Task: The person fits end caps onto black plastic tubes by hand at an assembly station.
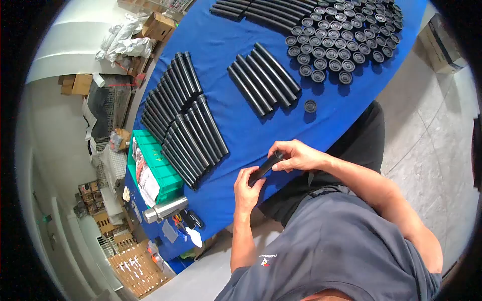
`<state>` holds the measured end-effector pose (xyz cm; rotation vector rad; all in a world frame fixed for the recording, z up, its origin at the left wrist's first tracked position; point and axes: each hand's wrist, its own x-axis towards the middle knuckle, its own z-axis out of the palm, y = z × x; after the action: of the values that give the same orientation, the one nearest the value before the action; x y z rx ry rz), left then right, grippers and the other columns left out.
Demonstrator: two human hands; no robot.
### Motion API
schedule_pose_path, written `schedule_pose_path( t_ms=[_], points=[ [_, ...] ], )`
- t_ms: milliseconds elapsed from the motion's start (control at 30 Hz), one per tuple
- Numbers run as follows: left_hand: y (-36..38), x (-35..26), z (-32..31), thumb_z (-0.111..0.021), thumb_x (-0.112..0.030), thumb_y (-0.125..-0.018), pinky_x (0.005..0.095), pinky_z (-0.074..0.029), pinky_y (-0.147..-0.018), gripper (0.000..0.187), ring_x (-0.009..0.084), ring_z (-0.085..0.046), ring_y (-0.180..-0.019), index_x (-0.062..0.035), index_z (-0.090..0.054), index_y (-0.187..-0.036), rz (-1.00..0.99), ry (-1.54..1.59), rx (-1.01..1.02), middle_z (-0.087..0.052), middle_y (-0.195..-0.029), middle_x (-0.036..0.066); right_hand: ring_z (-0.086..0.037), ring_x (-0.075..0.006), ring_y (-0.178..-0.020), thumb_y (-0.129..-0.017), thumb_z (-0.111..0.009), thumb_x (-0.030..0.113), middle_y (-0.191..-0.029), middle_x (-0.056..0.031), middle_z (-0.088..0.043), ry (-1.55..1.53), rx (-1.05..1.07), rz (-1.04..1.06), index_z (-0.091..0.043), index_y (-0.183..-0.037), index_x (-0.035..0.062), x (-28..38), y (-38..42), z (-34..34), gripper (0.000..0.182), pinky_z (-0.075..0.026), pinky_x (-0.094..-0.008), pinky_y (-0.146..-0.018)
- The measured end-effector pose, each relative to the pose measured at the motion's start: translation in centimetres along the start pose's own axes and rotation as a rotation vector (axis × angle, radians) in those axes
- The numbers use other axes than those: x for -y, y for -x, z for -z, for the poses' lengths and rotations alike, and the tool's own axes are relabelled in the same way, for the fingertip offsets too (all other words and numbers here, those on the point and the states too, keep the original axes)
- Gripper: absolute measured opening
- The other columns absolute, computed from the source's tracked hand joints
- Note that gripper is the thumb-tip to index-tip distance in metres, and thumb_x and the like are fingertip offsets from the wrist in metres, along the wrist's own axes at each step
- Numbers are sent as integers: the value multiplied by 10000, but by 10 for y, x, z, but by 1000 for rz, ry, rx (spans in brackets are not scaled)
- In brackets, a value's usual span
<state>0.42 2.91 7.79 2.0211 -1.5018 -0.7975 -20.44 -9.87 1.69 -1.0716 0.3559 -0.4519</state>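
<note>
A short length of black tube (263,169) is held between my two hands over the near edge of the blue-covered table. My left hand (246,191) wraps round its lower end. At the upper end, the fingers of my right hand (297,155) close on the rim; whether a cap sits there I cannot make out. One round black cap (311,106) lies by itself beyond my right hand. Several loose black tubes (263,80) lie side by side farther up the cloth.
Many round black caps (334,42) cover the far right of the blue cloth (221,65). Rows of black tubes with collared ends (183,125) lie at left. Beside them stand a green crate (163,168), a metal cylinder (165,209) and small tools (188,219).
</note>
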Motion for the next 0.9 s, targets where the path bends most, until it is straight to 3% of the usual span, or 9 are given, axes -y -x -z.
schedule_pose_path(
  t_ms=[67,100,200,333,467,700,733,833,900],
  points=[
    [0,6,-2,-772,19,-778,335,-534,-897,402,230,-679,-987,1,-683,-1170,-20,-21,2,-668,-1091,107,-572,-51,-688,-939,-782,182,-845,26,-644,60,-19,31,-617,-1209,64,-1,0,0,338,-485,-244,-610],
    [0,7,-2,-773,9,-784,349,-538,-891,408,253,-680,-987,-10,-686,-1182,-51,-39,-9,-664,-1100,117,-573,-50,-701,-947,-769,164,-850,21,-647,92,-38,194,-603,-1236,64,-7,-1,-1,347,-490,-240,-629],
    [2,8,-2,-767,-7,-802,380,-546,-877,448,298,-680,-995,-45,-690,-1242,-150,-101,-36,-650,-1129,133,-585,-62,-673,-965,-722,120,-835,3,-645,27,-12,65,-588,-1239,62,2,2,-1,311,-496,-262,-599],
    [-1,5,-3,-760,-14,-801,396,-548,-876,420,301,-684,-984,-44,-697,-1215,-112,-90,-45,-663,-1092,133,-587,-78,-633,-960,-757,208,-800,-10,-658,120,-18,51,-586,-1189,54,4,2,-3,325,-496,-269,-579],
    [-1,3,-3,-748,2,-792,360,-543,-817,335,253,-682,-888,-13,-700,-1123,-138,-70,-50,-678,-1008,114,-581,-78,-670,-949,-774,239,-853,-11,-664,127,-37,39,-596,-1192,52,9,5,-6,355,-498,-272,-603],
    [3,7,1,-772,-10,-789,351,-534,-830,348,243,-680,-914,-20,-702,-1130,-60,41,-67,-681,-1019,104,-586,-82,-728,-949,-776,250,-884,-19,-667,58,32,64,-588,-1263,35,-2,0,-4,425,-509,-273,-647],
    [5,13,1,-736,11,-847,352,-536,-846,295,187,-667,-922,-8,-687,-1137,2,172,-70,-684,-1021,58,-588,-84,-732,-950,-775,247,-889,-22,-669,55,29,74,-585,-1277,31,-3,0,-5,436,-511,-272,-653],
    [9,13,2,-728,26,-879,362,-551,-912,285,238,-689,-942,-13,-672,-1156,42,936,-134,-701,-1056,89,-657,-137,-878,-951,-767,326,-1022,-87,-704,164,34,78,-541,-1390,15,0,1,-5,584,-551,-312,-773],
    [11,1,7,-715,-4,-918,464,-550,-981,308,267,-684,-1037,-36,-645,-1217,5,1251,-146,-708,-1081,114,-678,-166,-966,-947,-763,377,-1113,-119,-714,269,10,125,-515,-1435,15,-2,0,-6,656,-561,-339,-837]
  ],
)
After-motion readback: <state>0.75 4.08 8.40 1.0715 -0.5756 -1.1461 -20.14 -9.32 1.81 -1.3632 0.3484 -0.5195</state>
